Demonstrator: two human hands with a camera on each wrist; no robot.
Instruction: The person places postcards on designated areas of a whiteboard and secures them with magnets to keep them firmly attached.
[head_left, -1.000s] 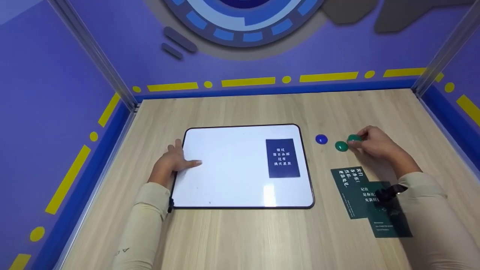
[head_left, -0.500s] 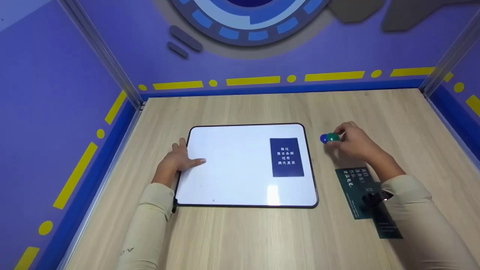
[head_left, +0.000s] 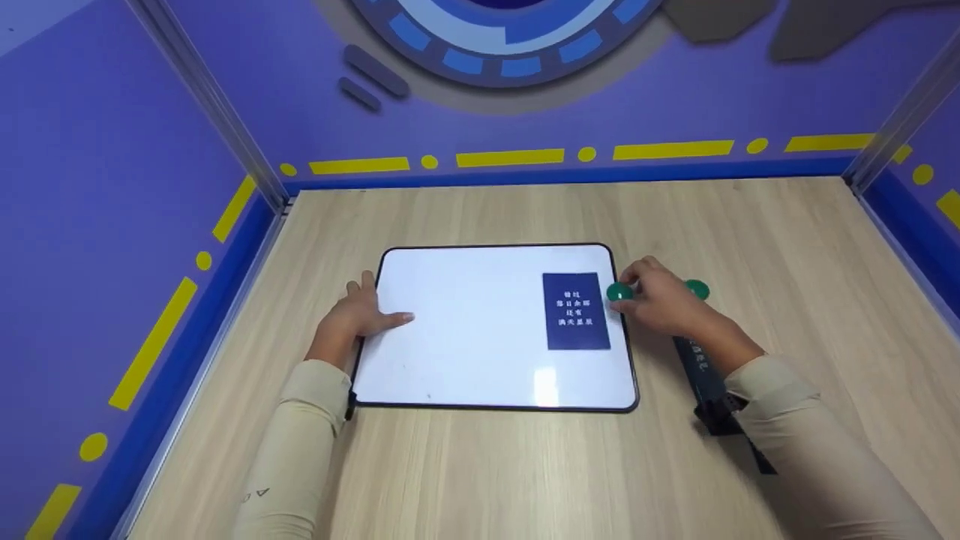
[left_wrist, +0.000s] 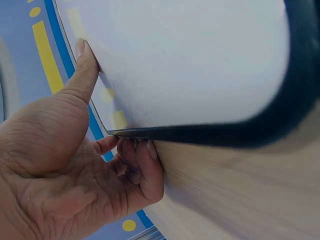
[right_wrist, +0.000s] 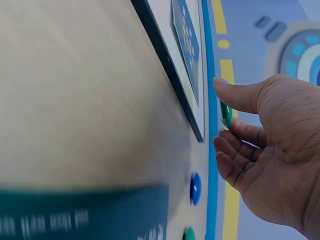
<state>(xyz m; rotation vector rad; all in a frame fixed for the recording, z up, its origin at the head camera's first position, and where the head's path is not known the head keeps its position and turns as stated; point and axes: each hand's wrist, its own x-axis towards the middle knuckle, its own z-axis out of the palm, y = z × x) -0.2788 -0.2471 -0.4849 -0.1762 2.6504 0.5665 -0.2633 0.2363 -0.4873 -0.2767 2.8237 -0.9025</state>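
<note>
A whiteboard (head_left: 465, 330) with a black rim lies on the table, a dark blue card (head_left: 576, 337) with white writing near its right side. My left hand (head_left: 352, 311) holds the board's left edge, thumb (left_wrist: 86, 70) on the white face and fingers curled against the rim. Between thumb and fingertips, my right hand (head_left: 667, 300) pinches a round green magnet (head_left: 618, 291) over the board's right edge, beside the card. A second green magnet (head_left: 697, 288) shows behind that hand. The blue magnet (right_wrist: 195, 188) appears only in the right wrist view.
Dark green cards (head_left: 697, 367) with writing lie on the wooden table (head_left: 495, 472), partly hidden under the right forearm. Blue-purple panels (head_left: 510, 127) with yellow marks stand behind and at both sides of the table.
My right hand has picked up one green magnet and carried it left, past the blue magnet, to the board's right edge. The left hand stays on the left edge.
</note>
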